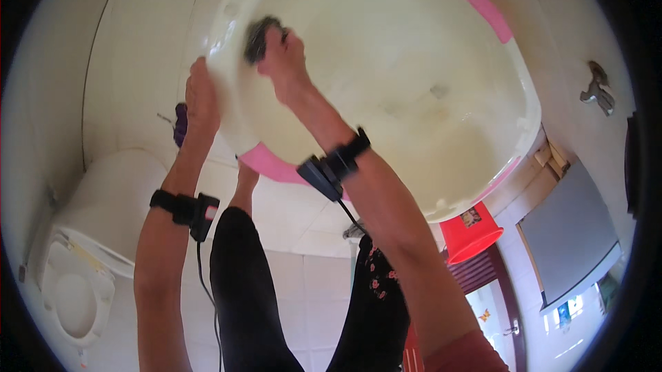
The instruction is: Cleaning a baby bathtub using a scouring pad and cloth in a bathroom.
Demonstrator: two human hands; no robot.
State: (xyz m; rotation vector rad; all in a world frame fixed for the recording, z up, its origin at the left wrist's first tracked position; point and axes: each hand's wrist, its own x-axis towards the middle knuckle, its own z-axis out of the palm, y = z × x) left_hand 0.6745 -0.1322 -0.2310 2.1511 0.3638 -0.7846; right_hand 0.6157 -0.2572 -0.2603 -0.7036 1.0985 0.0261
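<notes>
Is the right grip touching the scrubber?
Touching: the head view shows the right grip holding the scrubber, with no gap between them.

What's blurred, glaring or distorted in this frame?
Head view: the right hand and the dark grey textured wad it holds look blurred; head view: bright glints on the left rim of the glossy off-white bathtub; head view: fisheye curvature bends straight edges, with black vignetting around the picture.

Inside the white bathtub (386,27), open room spread rightward from the right hand (283,62) and its dark scrubber (257,42). Leftward, the raised rim (222,37) blocked passage, the left hand (202,99) alongside. Nearer the body, the pink edge strip (270,164) and black-trousered legs (241,268) stood in the way.
</notes>
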